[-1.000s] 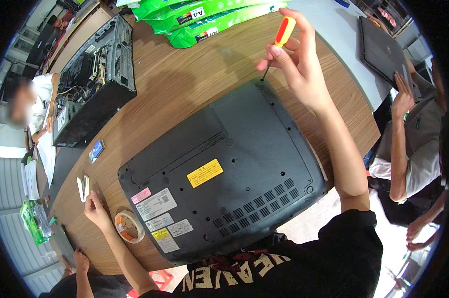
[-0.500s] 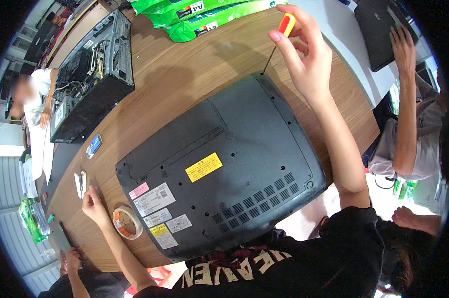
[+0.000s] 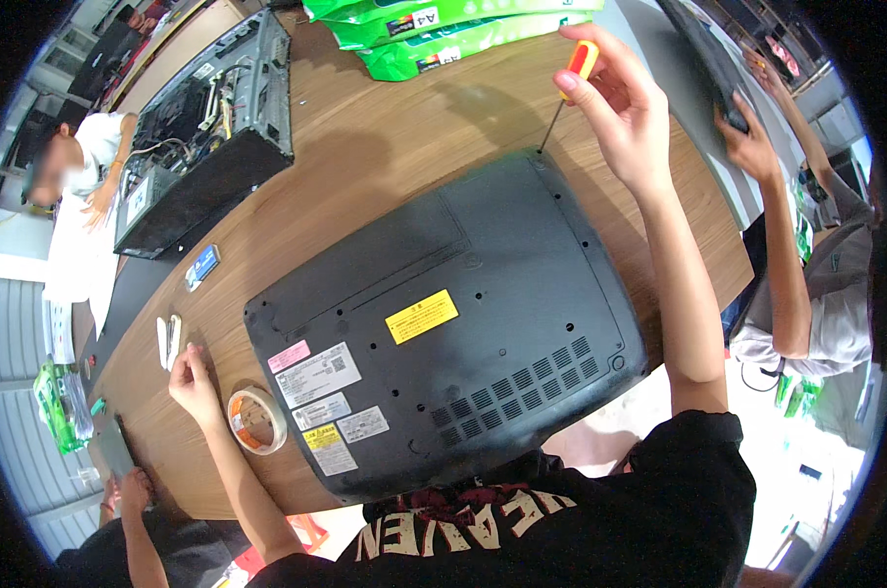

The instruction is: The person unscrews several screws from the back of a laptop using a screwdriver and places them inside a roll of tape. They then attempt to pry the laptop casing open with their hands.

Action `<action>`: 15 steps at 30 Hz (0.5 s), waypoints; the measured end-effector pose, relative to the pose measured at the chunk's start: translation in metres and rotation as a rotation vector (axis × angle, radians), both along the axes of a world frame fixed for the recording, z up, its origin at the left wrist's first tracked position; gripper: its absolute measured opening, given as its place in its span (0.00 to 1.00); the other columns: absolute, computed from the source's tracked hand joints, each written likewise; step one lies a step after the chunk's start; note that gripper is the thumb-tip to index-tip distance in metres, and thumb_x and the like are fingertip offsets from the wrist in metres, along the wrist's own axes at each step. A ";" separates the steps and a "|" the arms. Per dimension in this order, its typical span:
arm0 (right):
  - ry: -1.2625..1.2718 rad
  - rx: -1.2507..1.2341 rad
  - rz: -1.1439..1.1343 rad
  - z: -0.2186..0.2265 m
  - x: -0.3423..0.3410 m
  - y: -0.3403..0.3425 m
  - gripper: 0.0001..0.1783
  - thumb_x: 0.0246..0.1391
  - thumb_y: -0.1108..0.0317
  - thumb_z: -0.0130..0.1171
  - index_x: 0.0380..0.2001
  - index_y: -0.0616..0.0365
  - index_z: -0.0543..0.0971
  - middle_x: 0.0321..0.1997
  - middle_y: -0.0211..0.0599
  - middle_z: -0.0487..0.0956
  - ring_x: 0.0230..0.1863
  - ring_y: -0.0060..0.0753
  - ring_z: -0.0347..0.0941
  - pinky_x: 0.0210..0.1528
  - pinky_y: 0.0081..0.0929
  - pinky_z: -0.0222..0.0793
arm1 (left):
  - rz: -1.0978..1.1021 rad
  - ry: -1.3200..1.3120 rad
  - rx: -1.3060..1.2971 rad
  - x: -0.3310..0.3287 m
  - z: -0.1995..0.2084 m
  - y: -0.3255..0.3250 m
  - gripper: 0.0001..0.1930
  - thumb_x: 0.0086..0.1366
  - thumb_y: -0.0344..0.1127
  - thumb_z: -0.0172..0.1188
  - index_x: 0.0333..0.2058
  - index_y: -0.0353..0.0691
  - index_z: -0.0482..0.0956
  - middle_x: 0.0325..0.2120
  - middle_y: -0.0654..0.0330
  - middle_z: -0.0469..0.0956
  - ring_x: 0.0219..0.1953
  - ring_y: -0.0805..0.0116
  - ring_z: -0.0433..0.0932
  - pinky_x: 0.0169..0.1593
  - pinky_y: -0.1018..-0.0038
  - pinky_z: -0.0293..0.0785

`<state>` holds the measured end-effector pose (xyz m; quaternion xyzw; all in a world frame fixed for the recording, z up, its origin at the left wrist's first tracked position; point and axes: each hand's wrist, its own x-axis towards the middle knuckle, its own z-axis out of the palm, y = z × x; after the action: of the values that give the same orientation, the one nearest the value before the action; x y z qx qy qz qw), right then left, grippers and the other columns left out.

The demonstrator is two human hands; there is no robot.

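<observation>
A black laptop [image 3: 522, 265] lies upside down on the wooden table, its vents, screw holes and labels facing up. My right hand [image 3: 632, 122] holds a screwdriver [image 3: 582, 67] by its yellow and red handle, between thumb and fingers. The thin shaft slants down, its tip at the screw hole in the laptop's far corner. To the left of the laptop, my left hand [image 3: 195, 387] rests near the table with thumb and fingers pinched together; whatever they may hold is too small to make out. Beside it are a roll of tape [image 3: 279, 421] and a white stapler-like tool [image 3: 170, 341].
An opened computer case [image 3: 218, 147] with wires showing stands at the far left, a small blue box [image 3: 202, 267] near it. Green paper packs [image 3: 463, 44] are stacked at the back. Other people sit around; at right, one person's hand [image 3: 754, 147] is by a dark laptop [image 3: 703, 59].
The view has shifted slightly, so the table things appear a little farther right. My right hand keeps the screwdriver at the same corner. The person at right has lifted a hand from the dark laptop.
</observation>
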<state>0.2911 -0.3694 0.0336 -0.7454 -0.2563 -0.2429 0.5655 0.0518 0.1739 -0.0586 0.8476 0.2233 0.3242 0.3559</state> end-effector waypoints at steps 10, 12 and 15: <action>0.107 -0.046 0.175 0.011 -0.005 0.005 0.25 0.63 0.73 0.49 0.63 0.55 0.62 0.40 0.39 0.80 0.40 0.26 0.77 0.41 0.22 0.73 | 0.020 0.018 0.090 -0.007 0.005 -0.004 0.11 0.64 0.35 0.61 0.25 0.33 0.81 0.15 0.70 0.68 0.20 0.82 0.61 0.24 0.81 0.58; 0.081 -0.006 0.144 0.008 -0.003 0.005 0.27 0.66 0.73 0.44 0.66 0.53 0.55 0.43 0.43 0.80 0.42 0.29 0.77 0.42 0.25 0.74 | 0.039 0.057 0.207 -0.004 0.015 -0.014 0.12 0.62 0.37 0.63 0.26 0.33 0.81 0.14 0.69 0.69 0.19 0.82 0.61 0.23 0.79 0.60; 0.124 -0.046 0.111 0.002 0.003 -0.016 0.23 0.67 0.70 0.42 0.63 0.53 0.55 0.51 0.47 0.76 0.44 0.31 0.77 0.41 0.25 0.74 | 0.020 0.029 0.234 0.011 0.018 -0.028 0.12 0.61 0.39 0.64 0.26 0.34 0.82 0.13 0.63 0.70 0.18 0.79 0.63 0.23 0.77 0.62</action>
<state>0.2940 -0.3855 0.0355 -0.7564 -0.2670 -0.1586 0.5757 0.0630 0.1461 -0.0403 0.8856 0.1974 0.3394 0.2481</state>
